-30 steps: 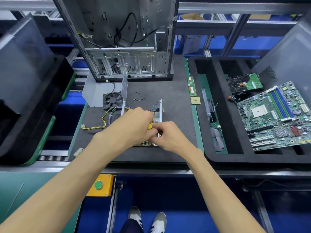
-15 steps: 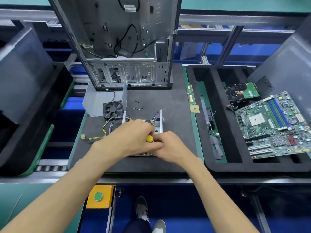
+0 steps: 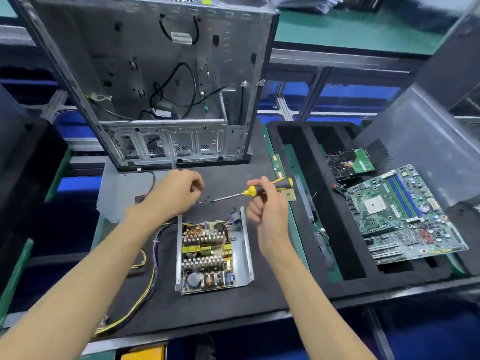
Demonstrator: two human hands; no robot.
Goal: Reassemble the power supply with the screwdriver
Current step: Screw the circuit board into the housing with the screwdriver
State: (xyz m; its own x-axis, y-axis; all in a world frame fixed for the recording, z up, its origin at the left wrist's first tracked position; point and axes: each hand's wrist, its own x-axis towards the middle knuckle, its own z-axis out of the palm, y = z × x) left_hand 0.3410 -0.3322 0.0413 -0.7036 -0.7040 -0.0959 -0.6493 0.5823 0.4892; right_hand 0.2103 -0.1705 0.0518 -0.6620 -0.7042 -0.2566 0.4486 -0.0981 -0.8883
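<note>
We look down on the black foam mat (image 3: 259, 289) w/ the power supply (image 3: 211, 253) lying open at its centre, lid off, board w/ heatsinks, coils and caps showing inside the bare metal tray. No brand or label on it reads at this res. Its wire bundle (image 3: 145, 281), yellow, purple and black, trails out toward 8 o'clock and runs to the mat's near-left edge.

At 1 o'clock of the supply our right hand (image 3: 267, 211) grips the screwdriver (image 3: 259, 189) by its black-and-yellow handle, fingers curled round it, shaft pointing toward 9 o'clock and its tip hanging just above the mat near a few small dark screws (image 3: 205, 200). Any writing on the handle is too small to tell. At 11 o'clock our left hand (image 3: 176, 194) hovers w/ fingers curled in; whether it pinches a screw we cannot tell.

At 12 o'clock the PC case (image 3: 155, 87) stands upright, side open, black cables inside, its base touching the mat's far edge. At 3 o'clock a black foam tray (image 3: 298, 141) holds a motherboard (image 3: 405, 214) w/ blue RAM slots and a hard drive (image 3: 350, 165) w/ green board; print on both is illegible.

Free mat shows between the supply and the case, and along the supply's right side up to the green edge strip (image 3: 298, 235).
</note>
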